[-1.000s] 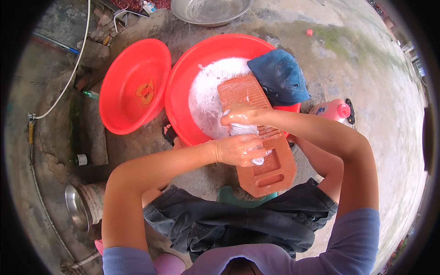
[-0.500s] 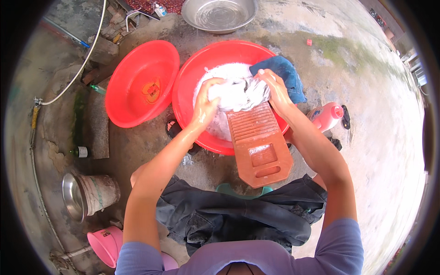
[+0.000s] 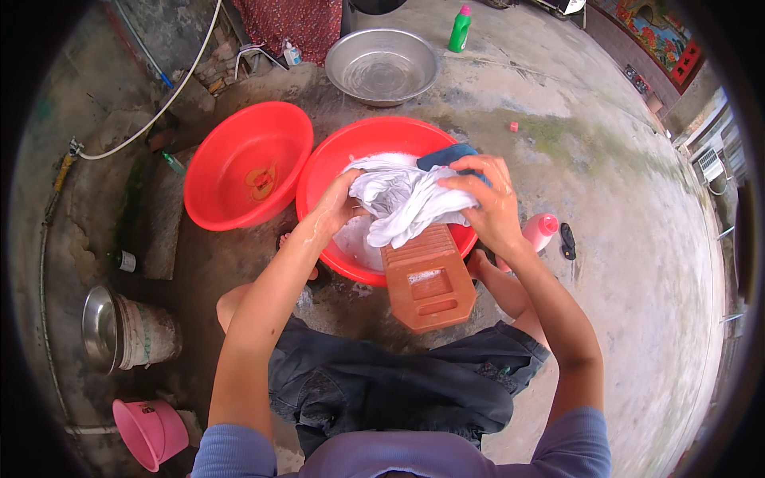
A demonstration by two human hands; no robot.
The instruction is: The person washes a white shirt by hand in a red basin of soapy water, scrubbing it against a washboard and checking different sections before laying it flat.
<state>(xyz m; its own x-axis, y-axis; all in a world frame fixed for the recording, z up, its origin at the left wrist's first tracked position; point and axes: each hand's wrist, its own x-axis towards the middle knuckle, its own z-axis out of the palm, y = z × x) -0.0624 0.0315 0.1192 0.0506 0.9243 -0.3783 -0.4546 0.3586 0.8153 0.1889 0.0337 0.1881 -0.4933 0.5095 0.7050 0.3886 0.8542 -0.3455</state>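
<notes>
A wet white cloth garment [image 3: 406,199] is stretched between my two hands above a red basin [image 3: 335,155] with suds in it. My left hand [image 3: 341,203] grips its left edge, fingers partly hidden by the fabric. On the other side my right hand [image 3: 490,199] pinches the garment from above. Beneath it a brown washboard [image 3: 430,291] leans into the basin, its ridged upper end covered by the cloth and its lower end toward my lap. Blue denim cloth [image 3: 446,156] lies at the basin's far right rim, partly behind my right hand.
A second red basin [image 3: 231,191] stands tilted at the left, and a metal basin [image 3: 382,48] lies beyond. Right of me are a pink bottle [image 3: 540,231] and a black sandal [image 3: 567,241]. A green bottle [image 3: 460,30] stands far off. A pink bucket [image 3: 151,430] is near left.
The white garment was bunched low on the washboard; now it is lifted and spread wider between my hands. My view has tilted up, showing more of the far ground.
</notes>
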